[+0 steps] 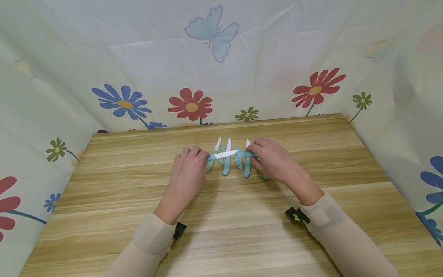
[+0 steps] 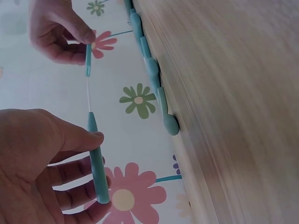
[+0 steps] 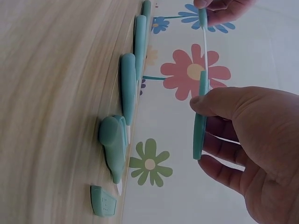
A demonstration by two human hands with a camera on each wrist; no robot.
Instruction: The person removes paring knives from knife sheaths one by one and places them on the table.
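My left hand (image 1: 188, 169) grips the blue handle of a small paring knife (image 1: 225, 154), its white blade pointing right. In the left wrist view, thumb and fingers pinch the handle (image 2: 98, 172). My right hand (image 1: 273, 159) holds a blue knife sheath (image 1: 245, 153) between thumb and fingers, its mouth towards the blade. The blade tip is right at the sheath's mouth. Both are raised above the table. Beneath them lie several more paring knives with bare white blades, among them a blue one (image 1: 226, 166) and another blue one (image 1: 247, 170). A green sheath (image 1: 222, 156) and a blue sheath (image 1: 238, 161) lie between them.
The wooden table (image 1: 221, 238) carries the row of knives and sheaths near its back. A loose sheath (image 3: 103, 201) shows at the row's end in the right wrist view. A white curtain (image 1: 145, 57) with printed flowers stands behind and beside the table.
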